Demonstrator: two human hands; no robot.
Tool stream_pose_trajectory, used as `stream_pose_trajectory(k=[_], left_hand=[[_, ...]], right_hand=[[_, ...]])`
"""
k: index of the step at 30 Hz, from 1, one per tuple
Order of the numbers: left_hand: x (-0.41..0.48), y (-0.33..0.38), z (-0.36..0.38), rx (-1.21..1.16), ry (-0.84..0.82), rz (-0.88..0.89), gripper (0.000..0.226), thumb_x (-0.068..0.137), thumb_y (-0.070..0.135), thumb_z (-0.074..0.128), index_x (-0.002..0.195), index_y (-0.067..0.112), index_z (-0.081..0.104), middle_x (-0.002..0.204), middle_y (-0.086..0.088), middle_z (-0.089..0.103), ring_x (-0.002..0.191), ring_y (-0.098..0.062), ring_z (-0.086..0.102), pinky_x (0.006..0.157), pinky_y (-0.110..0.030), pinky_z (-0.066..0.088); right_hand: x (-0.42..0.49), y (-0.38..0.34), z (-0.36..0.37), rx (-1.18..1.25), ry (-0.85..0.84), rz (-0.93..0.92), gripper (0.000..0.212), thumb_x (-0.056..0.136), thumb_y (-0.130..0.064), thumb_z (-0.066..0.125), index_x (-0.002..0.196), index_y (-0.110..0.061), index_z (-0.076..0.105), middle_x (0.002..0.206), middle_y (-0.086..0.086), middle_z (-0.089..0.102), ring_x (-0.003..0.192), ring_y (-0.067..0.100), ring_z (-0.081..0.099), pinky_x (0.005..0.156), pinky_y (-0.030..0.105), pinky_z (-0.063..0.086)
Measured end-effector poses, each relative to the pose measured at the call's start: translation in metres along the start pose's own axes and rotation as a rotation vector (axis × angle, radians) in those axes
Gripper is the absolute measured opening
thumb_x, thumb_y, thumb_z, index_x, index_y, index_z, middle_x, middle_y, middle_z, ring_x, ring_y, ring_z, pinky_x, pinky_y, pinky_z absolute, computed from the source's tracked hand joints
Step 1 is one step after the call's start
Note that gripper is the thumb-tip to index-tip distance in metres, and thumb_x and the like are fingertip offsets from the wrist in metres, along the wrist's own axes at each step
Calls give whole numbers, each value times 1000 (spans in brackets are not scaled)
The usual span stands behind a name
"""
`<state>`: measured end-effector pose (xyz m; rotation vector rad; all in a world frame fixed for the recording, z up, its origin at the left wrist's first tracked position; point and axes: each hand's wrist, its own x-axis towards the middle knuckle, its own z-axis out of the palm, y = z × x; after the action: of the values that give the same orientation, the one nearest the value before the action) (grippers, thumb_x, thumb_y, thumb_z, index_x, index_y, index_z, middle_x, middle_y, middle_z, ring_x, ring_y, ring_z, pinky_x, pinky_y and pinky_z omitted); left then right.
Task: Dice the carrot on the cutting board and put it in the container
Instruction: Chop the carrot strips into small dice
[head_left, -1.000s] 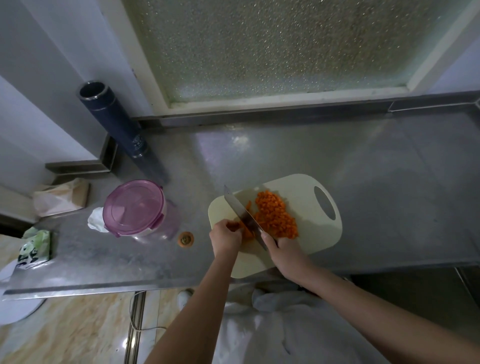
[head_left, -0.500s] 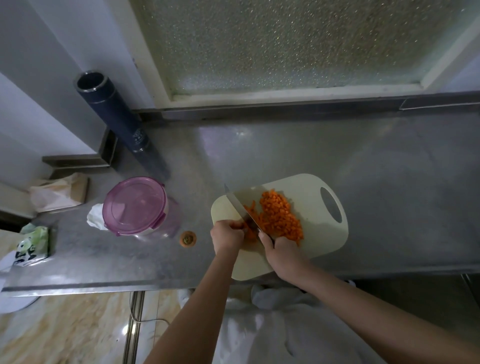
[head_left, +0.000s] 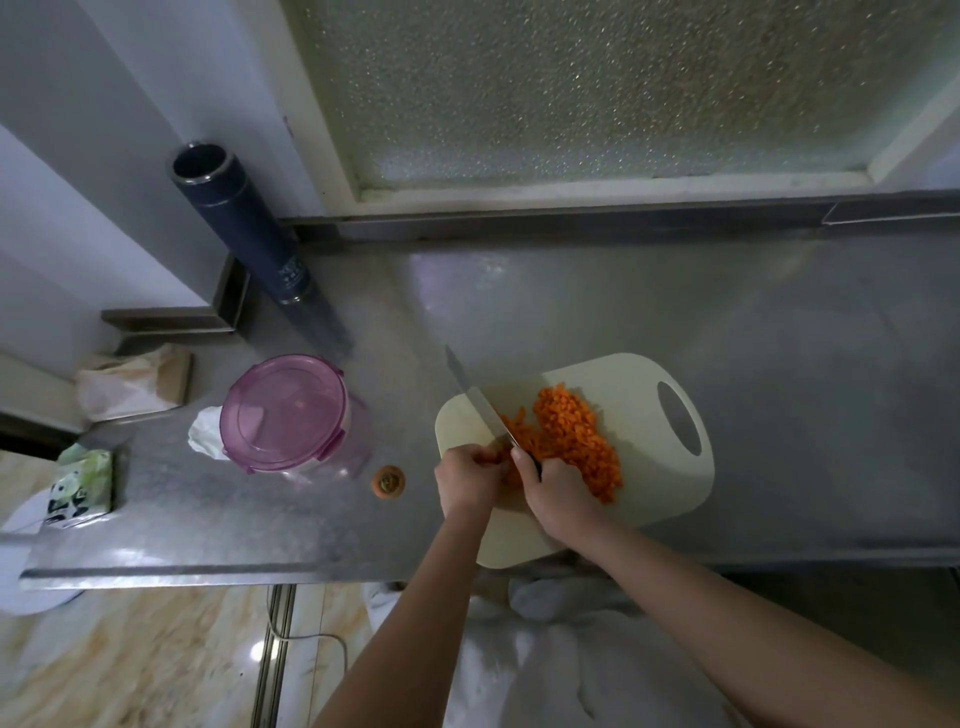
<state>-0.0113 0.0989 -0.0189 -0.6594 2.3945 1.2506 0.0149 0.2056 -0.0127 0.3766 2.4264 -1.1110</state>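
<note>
A cream cutting board (head_left: 639, 467) lies on the steel counter with a heap of diced carrot (head_left: 571, 436) on it. My right hand (head_left: 561, 493) grips the handle of a knife (head_left: 480, 402), whose blade slants up and left over the board's left end. My left hand (head_left: 467, 478) has its fingers curled on uncut carrot strips (head_left: 511, 423) next to the blade. The container (head_left: 285, 410), a clear tub with a pink lid closed on it, stands to the left of the board.
A cut carrot top (head_left: 388, 480) lies on the counter (head_left: 779, 364) between container and board. A dark tall flask (head_left: 244, 228) stands at the back left. A white wad (head_left: 208, 431), a paper bag (head_left: 135, 384) and a tissue pack (head_left: 80, 480) sit further left.
The knife blade has moved slightly along the strips toward my left hand, and both hands have stayed on the board; the camera view shifted a little.
</note>
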Motion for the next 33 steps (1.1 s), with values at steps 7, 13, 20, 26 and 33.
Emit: stream_pose_trajectory(k=[7,13,20,26,33], left_hand=[[0,-1,0,26,25,47,10,79,14,71,86,7,70,77,-1,62,67,-7,51,46,-4,35],[-1,-4,0,33,21,71,13,80,15,71,91,7,70,80,-1,63,64,-3,48,48,-4,37],[-4,-8,-1,25,44,115,18,78,14,73,94,6,71,91,-6,70,73,-8,53,61,-2,34],[-7,-11,0,4,78,147,17,80,13,72,95,5,72,93,-8,71,75,-7,55,65,-4,33],[-11,-12,4,7,102,108,15,81,15,71,93,7,72,91,-6,71,74,-6,55,62,-8,36]], right_hand=[[-5,-1,-16,42,-25,-17,58,97,-52,30,51,-17,36,51,-2,40,49,14,41,51,28,30],[-19,3,-24,96,9,-43,61,98,-49,31,48,-15,32,43,-3,34,39,11,34,47,28,26],[-33,10,-27,91,-17,-14,61,97,-52,31,49,-14,35,45,-2,35,44,16,37,50,29,27],[-45,15,-26,113,-45,13,60,97,-52,32,51,-13,38,46,-1,39,48,18,42,52,30,30],[-51,14,-23,72,-49,49,53,99,-47,32,52,-23,36,50,2,40,50,19,43,53,35,35]])
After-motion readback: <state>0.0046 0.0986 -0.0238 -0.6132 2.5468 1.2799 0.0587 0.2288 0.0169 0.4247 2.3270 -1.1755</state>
